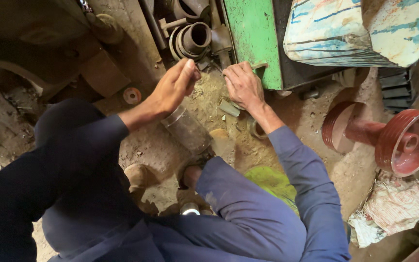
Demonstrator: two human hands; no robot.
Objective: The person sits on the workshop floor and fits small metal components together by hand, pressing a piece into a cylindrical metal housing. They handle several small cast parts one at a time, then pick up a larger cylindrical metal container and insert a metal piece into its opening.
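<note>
I crouch over a dirt floor with both arms stretched forward. My left hand hovers above a dull grey metal cylinder that lies on the ground. Its fingers are pressed against the thumb, and anything between them is hidden. My right hand is curled at the lower edge of a green metal panel, closed on a small metal piece that sticks out beside the fingers. A small flat metal bit and a short ring-shaped part lie in the dirt under the right wrist.
Dark pipe fittings and rings are piled beyond the hands. A red double pulley wheel lies to the right, with crumpled cloth below it. A striped sack rests on the green machine. A small reddish disc sits to the left.
</note>
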